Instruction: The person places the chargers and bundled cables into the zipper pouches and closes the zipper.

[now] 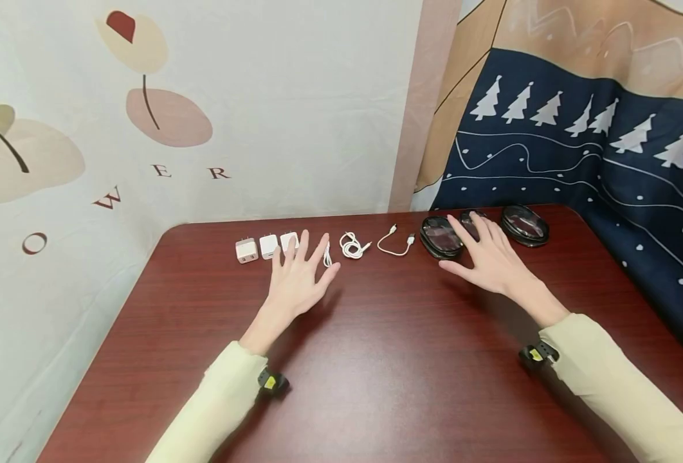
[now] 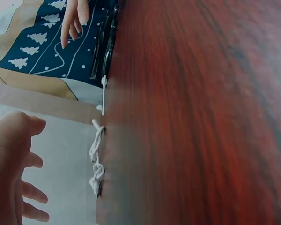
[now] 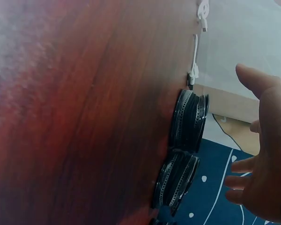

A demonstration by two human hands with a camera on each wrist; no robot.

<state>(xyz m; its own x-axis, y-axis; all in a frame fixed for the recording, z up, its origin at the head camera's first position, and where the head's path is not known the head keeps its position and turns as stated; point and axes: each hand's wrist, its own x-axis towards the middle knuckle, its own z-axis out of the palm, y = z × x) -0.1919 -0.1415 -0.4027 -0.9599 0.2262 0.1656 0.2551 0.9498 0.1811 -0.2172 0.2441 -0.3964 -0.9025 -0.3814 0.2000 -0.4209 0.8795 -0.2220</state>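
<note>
My left hand [image 1: 296,283], fingers spread and holding nothing, hovers over the table just in front of the white charger plugs and cables. Three plugs stand in a row: one at the left [image 1: 246,250], a middle one [image 1: 269,245], and one partly behind my fingertips [image 1: 289,242]. A bundled white cable [image 1: 327,254] shows beside the left index finger. My right hand [image 1: 494,260], also spread and holding nothing, is above the round black zip cases. One case [image 1: 441,236] lies left of it, another [image 1: 472,222] is mostly hidden behind its fingers, and a third [image 1: 525,225] is at the right.
Between the hands lie a coiled white cable [image 1: 353,246] and a short white cable [image 1: 397,243]. The dark red wooden table [image 1: 376,360] meets a printed curtain [image 1: 295,128] along its back edge. Navy cloth [image 1: 637,193] hangs along the right side.
</note>
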